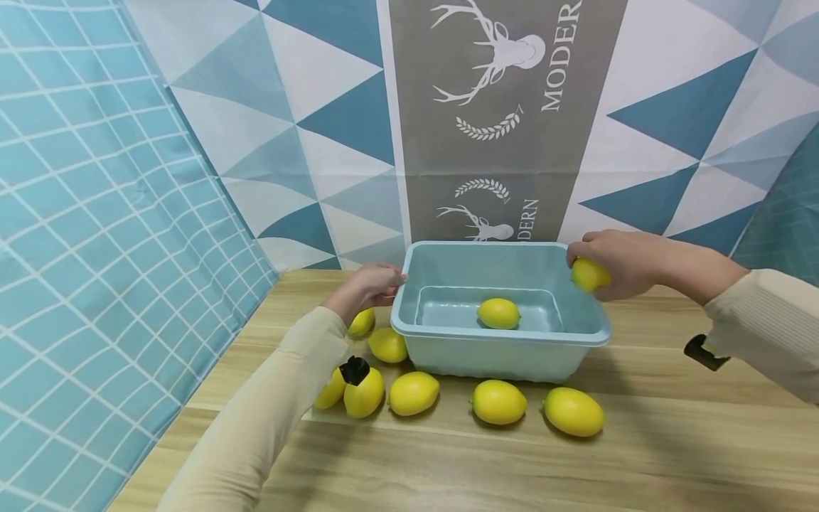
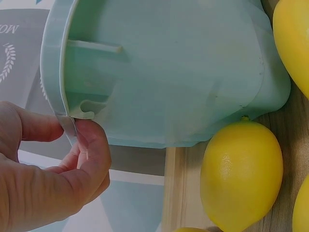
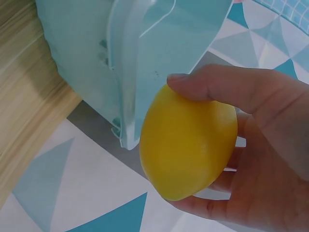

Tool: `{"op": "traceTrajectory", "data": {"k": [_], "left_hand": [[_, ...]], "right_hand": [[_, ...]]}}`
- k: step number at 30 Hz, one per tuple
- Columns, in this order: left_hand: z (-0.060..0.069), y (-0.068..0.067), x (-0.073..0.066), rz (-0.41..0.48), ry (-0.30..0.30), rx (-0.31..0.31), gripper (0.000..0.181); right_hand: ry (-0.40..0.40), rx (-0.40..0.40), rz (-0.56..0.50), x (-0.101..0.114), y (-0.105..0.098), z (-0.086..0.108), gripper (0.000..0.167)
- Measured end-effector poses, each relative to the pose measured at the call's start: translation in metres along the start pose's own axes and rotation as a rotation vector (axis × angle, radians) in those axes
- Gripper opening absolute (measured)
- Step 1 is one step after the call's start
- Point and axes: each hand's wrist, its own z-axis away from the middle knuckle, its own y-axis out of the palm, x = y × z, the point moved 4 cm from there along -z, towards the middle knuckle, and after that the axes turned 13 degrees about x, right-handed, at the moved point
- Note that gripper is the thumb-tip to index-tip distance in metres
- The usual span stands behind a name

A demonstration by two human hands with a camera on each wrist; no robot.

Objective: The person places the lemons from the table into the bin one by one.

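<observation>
A pale blue-green bin (image 1: 486, 355) stands on the wooden table with one lemon (image 1: 499, 313) lying inside. My left hand (image 1: 367, 286) pinches the bin's left rim between thumb and fingers; the left wrist view shows the same hand (image 2: 63, 169) on the rim (image 2: 54, 63). At the bin's right end, my right hand (image 1: 623, 263) holds another lemon (image 1: 589, 275) by the right rim. In the right wrist view, the thumb and fingers of this hand (image 3: 251, 130) curl round the lemon (image 3: 188, 142), beside the bin's rim (image 3: 124, 72).
Several lemons lie on the table (image 1: 448, 462): three along the bin's front, including one at the right (image 1: 573, 412) and one in the middle (image 1: 499, 402), others by its left side (image 1: 387, 345). A patterned cloth (image 1: 345, 107) hangs behind; a blue checked one (image 1: 83, 213) is at the left.
</observation>
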Motion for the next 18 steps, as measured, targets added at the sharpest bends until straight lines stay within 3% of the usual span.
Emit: {"op": "traceTrajectory", "data": {"k": [10, 18], "left_hand": [[0.000, 0.000, -0.001, -0.003, -0.002, 0.001, 0.034], [-0.001, 0.000, 0.000, 0.001, 0.000, 0.003, 0.035]], "right_hand": [[0.023, 0.107, -0.040, 0.006, -0.007, -0.013, 0.042], [0.039, 0.149, -0.054, 0.008, -0.009, -0.023, 0.041]]}}
